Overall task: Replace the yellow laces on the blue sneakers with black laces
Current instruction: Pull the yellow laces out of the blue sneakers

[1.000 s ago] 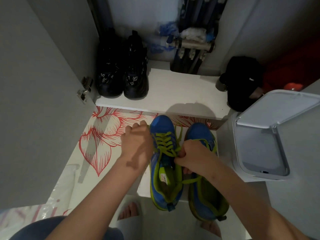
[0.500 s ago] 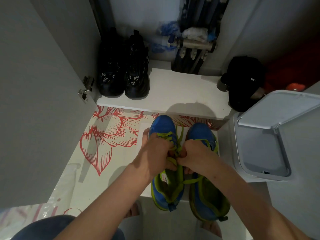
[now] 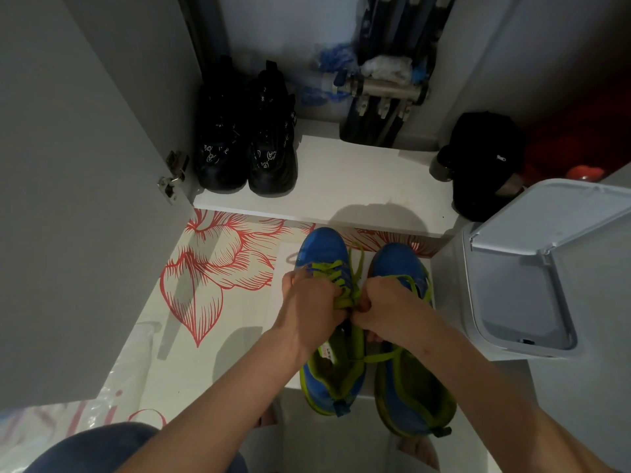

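I'm looking down from the head camera: a big grey cabinet door (image 3: 85, 199) fills the left side and a white lidded bin (image 3: 532, 268) sits on the right. Between them lies a white sheet with red flower outlines (image 3: 218, 268), and beyond it a white shelf (image 3: 358, 186) carries a pair of black boots (image 3: 246, 148) at its left end, with a black cap (image 3: 485, 165) at its right end.

Now the blue sneakers (image 3: 324, 247): they stand side by side on the floor right in front of the person, toes pointing at the shelf, just beside the bin. Bright blue uppers, lime-green lining and trim, a white label showing inside the left one. The yellow laces (image 3: 327, 269) are threaded across the left sneaker's front, loose ends trailing toward its partner.

Both hands meet over the left sneaker's lacing. The left hand (image 3: 310, 308) has its fingers curled round the lace, and the right hand (image 3: 389, 302) pinches the same lace, knuckles almost touching the left hand's
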The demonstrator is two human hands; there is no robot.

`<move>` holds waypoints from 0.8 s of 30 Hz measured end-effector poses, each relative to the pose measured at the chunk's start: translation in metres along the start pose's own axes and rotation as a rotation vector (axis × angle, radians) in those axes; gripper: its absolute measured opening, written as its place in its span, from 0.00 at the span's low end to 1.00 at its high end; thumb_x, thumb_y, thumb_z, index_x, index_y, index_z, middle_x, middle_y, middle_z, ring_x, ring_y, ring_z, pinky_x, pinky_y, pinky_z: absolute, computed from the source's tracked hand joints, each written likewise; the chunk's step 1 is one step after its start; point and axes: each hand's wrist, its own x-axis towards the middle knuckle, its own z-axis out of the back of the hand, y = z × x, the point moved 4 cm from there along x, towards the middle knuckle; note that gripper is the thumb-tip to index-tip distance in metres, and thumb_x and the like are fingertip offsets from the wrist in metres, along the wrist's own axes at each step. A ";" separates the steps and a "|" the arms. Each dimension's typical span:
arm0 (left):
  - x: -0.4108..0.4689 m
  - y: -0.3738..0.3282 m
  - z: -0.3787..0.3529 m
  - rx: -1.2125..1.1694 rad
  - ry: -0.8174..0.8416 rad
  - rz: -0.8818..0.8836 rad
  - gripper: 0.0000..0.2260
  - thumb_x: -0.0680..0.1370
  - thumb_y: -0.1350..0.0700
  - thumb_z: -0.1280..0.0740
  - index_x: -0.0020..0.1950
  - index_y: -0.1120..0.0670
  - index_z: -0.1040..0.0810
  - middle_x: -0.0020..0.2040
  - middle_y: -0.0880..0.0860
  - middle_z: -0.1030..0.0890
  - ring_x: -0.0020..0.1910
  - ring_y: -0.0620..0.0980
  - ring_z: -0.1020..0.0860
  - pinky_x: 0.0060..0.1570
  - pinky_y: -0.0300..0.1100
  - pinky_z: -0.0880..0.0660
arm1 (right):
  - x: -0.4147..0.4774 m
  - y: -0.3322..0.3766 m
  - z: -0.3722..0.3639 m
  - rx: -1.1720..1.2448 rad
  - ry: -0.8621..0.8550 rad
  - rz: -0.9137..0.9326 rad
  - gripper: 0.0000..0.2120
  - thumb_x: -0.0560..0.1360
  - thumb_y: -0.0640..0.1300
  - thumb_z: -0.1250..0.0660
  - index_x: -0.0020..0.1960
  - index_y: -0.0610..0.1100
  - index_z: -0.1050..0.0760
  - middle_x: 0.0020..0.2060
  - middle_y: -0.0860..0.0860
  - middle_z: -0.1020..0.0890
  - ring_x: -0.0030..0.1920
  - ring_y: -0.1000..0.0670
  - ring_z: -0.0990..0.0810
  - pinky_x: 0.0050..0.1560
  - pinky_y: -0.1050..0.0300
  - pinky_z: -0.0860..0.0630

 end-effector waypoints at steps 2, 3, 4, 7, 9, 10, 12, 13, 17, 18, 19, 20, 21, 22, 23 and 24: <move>0.000 0.002 0.001 -0.103 0.022 0.009 0.12 0.78 0.48 0.39 0.53 0.53 0.20 0.50 0.52 0.20 0.53 0.51 0.24 0.53 0.39 0.32 | 0.000 0.001 -0.001 0.001 0.005 -0.001 0.13 0.74 0.41 0.35 0.33 0.44 0.34 0.39 0.39 0.19 0.42 0.41 0.18 0.45 0.48 0.21; 0.000 0.004 0.003 -0.164 0.049 0.030 0.12 0.78 0.49 0.38 0.53 0.54 0.20 0.48 0.53 0.20 0.50 0.51 0.23 0.49 0.39 0.30 | 0.000 0.001 -0.001 0.006 0.007 -0.002 0.13 0.74 0.41 0.34 0.33 0.44 0.34 0.39 0.38 0.18 0.42 0.40 0.18 0.45 0.48 0.21; 0.001 0.005 0.006 -0.199 0.058 0.052 0.12 0.78 0.50 0.37 0.53 0.55 0.19 0.46 0.54 0.21 0.47 0.50 0.23 0.45 0.38 0.29 | 0.000 0.001 0.000 0.016 0.008 -0.001 0.12 0.74 0.41 0.34 0.33 0.43 0.33 0.40 0.37 0.18 0.42 0.40 0.18 0.44 0.48 0.21; 0.001 0.017 0.025 -0.279 -0.025 0.117 0.13 0.79 0.51 0.38 0.51 0.59 0.20 0.42 0.53 0.26 0.41 0.48 0.27 0.39 0.38 0.31 | -0.001 -0.001 0.000 0.048 0.021 -0.003 0.08 0.74 0.42 0.34 0.39 0.40 0.29 0.41 0.36 0.18 0.43 0.39 0.18 0.45 0.46 0.21; 0.002 0.028 0.036 -0.402 -0.090 0.183 0.12 0.78 0.52 0.36 0.48 0.61 0.21 0.39 0.51 0.27 0.37 0.47 0.29 0.33 0.35 0.34 | -0.001 -0.001 -0.001 0.056 0.029 -0.003 0.08 0.74 0.42 0.34 0.41 0.39 0.29 0.41 0.36 0.18 0.43 0.39 0.18 0.47 0.44 0.21; 0.001 0.031 0.037 -0.442 -0.094 0.204 0.11 0.78 0.53 0.36 0.47 0.60 0.21 0.37 0.50 0.28 0.35 0.45 0.30 0.31 0.33 0.35 | -0.001 -0.001 -0.001 0.055 0.031 -0.004 0.08 0.74 0.42 0.34 0.40 0.40 0.30 0.41 0.36 0.18 0.43 0.39 0.18 0.47 0.44 0.21; -0.001 0.033 0.040 -0.512 -0.129 0.223 0.08 0.80 0.54 0.38 0.48 0.57 0.22 0.37 0.47 0.30 0.37 0.45 0.29 0.33 0.29 0.35 | -0.001 -0.001 -0.001 0.044 0.034 -0.011 0.09 0.75 0.43 0.34 0.39 0.41 0.31 0.42 0.37 0.18 0.43 0.39 0.18 0.48 0.44 0.20; -0.001 0.036 0.042 -0.564 -0.179 0.241 0.08 0.80 0.56 0.39 0.50 0.57 0.23 0.38 0.46 0.29 0.39 0.45 0.28 0.35 0.28 0.34 | -0.001 -0.001 -0.001 0.038 0.035 -0.017 0.08 0.75 0.43 0.34 0.40 0.41 0.30 0.42 0.37 0.18 0.44 0.40 0.18 0.49 0.44 0.21; -0.005 0.047 0.043 -0.627 -0.205 0.337 0.11 0.80 0.55 0.38 0.55 0.62 0.26 0.50 0.58 0.22 0.43 0.52 0.24 0.38 0.43 0.23 | -0.002 -0.001 -0.001 0.023 0.040 -0.026 0.08 0.75 0.44 0.34 0.42 0.40 0.29 0.42 0.38 0.18 0.44 0.40 0.18 0.48 0.45 0.20; -0.007 0.048 0.038 -0.571 -0.107 0.354 0.11 0.79 0.55 0.38 0.55 0.62 0.27 0.51 0.60 0.22 0.45 0.54 0.22 0.42 0.49 0.21 | -0.003 0.000 0.000 -0.003 0.041 -0.019 0.10 0.75 0.46 0.33 0.41 0.41 0.29 0.40 0.40 0.18 0.44 0.42 0.18 0.47 0.47 0.21; -0.008 0.049 0.034 -0.506 -0.013 0.368 0.12 0.79 0.53 0.37 0.55 0.62 0.27 0.50 0.60 0.21 0.46 0.56 0.20 0.45 0.51 0.20 | -0.004 0.001 0.002 -0.037 0.030 -0.011 0.11 0.75 0.49 0.33 0.41 0.41 0.28 0.39 0.42 0.19 0.43 0.44 0.18 0.46 0.49 0.22; -0.012 0.050 0.033 -0.468 0.054 0.387 0.13 0.78 0.52 0.35 0.54 0.61 0.28 0.48 0.59 0.20 0.45 0.57 0.18 0.46 0.52 0.19 | -0.005 0.003 0.005 -0.065 -0.006 0.004 0.13 0.74 0.51 0.33 0.43 0.41 0.26 0.39 0.44 0.19 0.42 0.46 0.19 0.45 0.50 0.23; -0.016 0.052 0.035 -0.449 0.098 0.406 0.14 0.77 0.51 0.33 0.53 0.61 0.29 0.47 0.59 0.20 0.43 0.57 0.18 0.45 0.51 0.19 | -0.006 0.006 0.007 -0.073 -0.065 0.029 0.13 0.75 0.52 0.33 0.46 0.41 0.25 0.40 0.46 0.19 0.42 0.49 0.20 0.45 0.51 0.24; -0.017 0.054 0.037 -0.421 0.107 0.417 0.15 0.76 0.52 0.32 0.53 0.61 0.29 0.47 0.58 0.21 0.43 0.57 0.18 0.45 0.50 0.19 | -0.005 0.009 0.010 -0.065 -0.138 0.068 0.12 0.75 0.52 0.33 0.48 0.43 0.24 0.43 0.48 0.20 0.43 0.50 0.21 0.45 0.52 0.24; -0.019 0.055 0.041 -0.355 0.096 0.411 0.15 0.76 0.52 0.31 0.54 0.61 0.29 0.48 0.58 0.21 0.45 0.56 0.18 0.47 0.49 0.19 | -0.004 0.013 0.012 -0.051 -0.206 0.122 0.09 0.76 0.50 0.34 0.50 0.45 0.24 0.45 0.50 0.20 0.45 0.52 0.22 0.46 0.55 0.25; -0.019 0.055 0.044 -0.290 0.098 0.386 0.16 0.75 0.51 0.31 0.54 0.61 0.28 0.49 0.57 0.22 0.46 0.54 0.19 0.47 0.47 0.20 | -0.003 0.018 0.012 -0.037 -0.251 0.186 0.07 0.76 0.48 0.35 0.51 0.46 0.24 0.48 0.52 0.21 0.47 0.53 0.23 0.46 0.57 0.26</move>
